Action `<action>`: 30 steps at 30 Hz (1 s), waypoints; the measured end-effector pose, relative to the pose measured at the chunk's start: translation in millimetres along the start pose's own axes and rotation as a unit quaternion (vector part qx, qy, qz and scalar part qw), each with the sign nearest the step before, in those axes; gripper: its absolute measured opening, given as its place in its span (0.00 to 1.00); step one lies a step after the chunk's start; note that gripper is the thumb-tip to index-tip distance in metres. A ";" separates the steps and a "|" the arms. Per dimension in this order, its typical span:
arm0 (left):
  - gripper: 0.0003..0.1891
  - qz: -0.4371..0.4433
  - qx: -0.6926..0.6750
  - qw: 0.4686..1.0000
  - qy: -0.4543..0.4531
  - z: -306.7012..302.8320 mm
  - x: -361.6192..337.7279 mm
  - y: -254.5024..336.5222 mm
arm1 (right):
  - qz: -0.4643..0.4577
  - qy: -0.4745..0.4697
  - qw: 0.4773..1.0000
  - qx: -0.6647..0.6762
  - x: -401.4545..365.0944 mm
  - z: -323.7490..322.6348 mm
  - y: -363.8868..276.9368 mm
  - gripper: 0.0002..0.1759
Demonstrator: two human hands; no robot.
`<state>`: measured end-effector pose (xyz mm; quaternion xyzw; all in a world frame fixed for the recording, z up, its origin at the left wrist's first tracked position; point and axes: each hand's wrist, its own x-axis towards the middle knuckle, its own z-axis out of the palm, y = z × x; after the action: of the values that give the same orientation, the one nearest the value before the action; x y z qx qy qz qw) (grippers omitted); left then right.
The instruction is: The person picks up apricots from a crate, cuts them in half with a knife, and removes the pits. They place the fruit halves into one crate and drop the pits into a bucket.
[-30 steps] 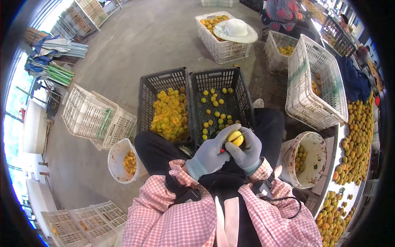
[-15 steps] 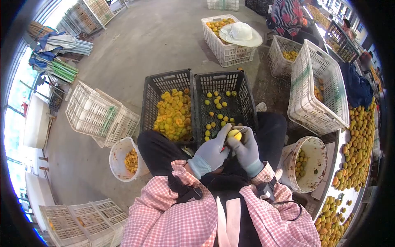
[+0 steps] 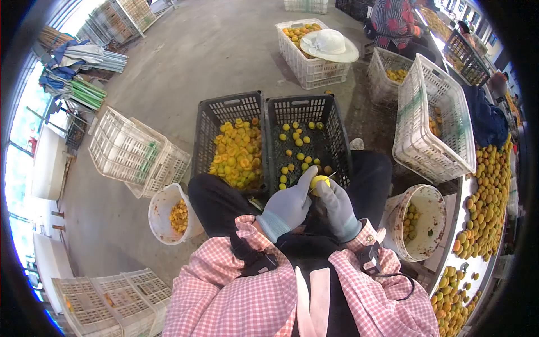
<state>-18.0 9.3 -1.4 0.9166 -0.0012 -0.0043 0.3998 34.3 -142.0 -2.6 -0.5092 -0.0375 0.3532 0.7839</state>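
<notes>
My left hand (image 3: 289, 208), in a grey glove, is closed, with the knife's handle hidden in its fingers. The thin knife blade (image 3: 332, 174) shows beyond the fruit, above my right fingertips. My gloved right hand (image 3: 338, 206) is closed on a yellow apricot (image 3: 320, 182), which sits between both hands and touches the left fingers too. Just past my hands, a black crate (image 3: 342, 132) contains scattered whole apricots (image 3: 298, 142). Beside it, a second black crate (image 3: 197, 129) holds a heap of cut apricots (image 3: 238, 149).
A white bucket (image 3: 159, 203) with fruit pieces stands left; a stained bucket (image 3: 432, 196) stands right. White crates (image 3: 126, 149) flank me, and a hat (image 3: 330, 45) rests on another. Apricots cover a table (image 3: 457, 224) at right. A person (image 3: 391, 25) sits at the back.
My fingers have shifted round the apricot, and it has turned slightly between them. The red knife handle seen earlier by my left hand is now hidden.
</notes>
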 end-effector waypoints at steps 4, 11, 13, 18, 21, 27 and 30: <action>0.39 -0.001 -0.029 0.999 -0.038 0.0 -1.6 -10.4 | -0.049 0.001 0.986 -0.162 10.4 -7.1 0.0 0.18; 0.40 -0.118 -0.497 0.857 -0.063 -34.5 1.4 -0.3 | 0.132 -0.184 0.965 0.133 13.9 -24.9 8.6 0.34; 0.42 0.020 -0.384 0.922 -0.044 -34.7 3.8 -5.1 | 0.084 -0.185 0.978 0.041 10.0 -15.7 7.8 0.34; 0.48 0.039 -0.261 0.961 -0.077 -31.3 4.4 -4.1 | 0.123 -0.268 0.955 -0.040 8.1 -18.3 -4.5 0.39; 0.41 0.060 -0.207 0.972 -0.092 -36.9 5.8 3.5 | 0.183 -0.240 0.953 -0.034 2.0 -18.5 -8.5 0.40; 0.32 0.034 -0.135 0.990 -0.023 -18.8 9.1 -6.0 | 0.106 -0.132 0.985 -0.017 16.9 -5.4 0.7 0.33; 0.32 0.028 -0.094 0.995 -0.022 -17.5 7.6 -1.9 | 0.146 -0.026 0.989 0.012 15.4 -3.2 2.8 0.32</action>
<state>-10.2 23.4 9.0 0.8744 -0.0350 -0.0138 0.4837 45.7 -134.6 -11.1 -0.4901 0.0210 0.4778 0.7287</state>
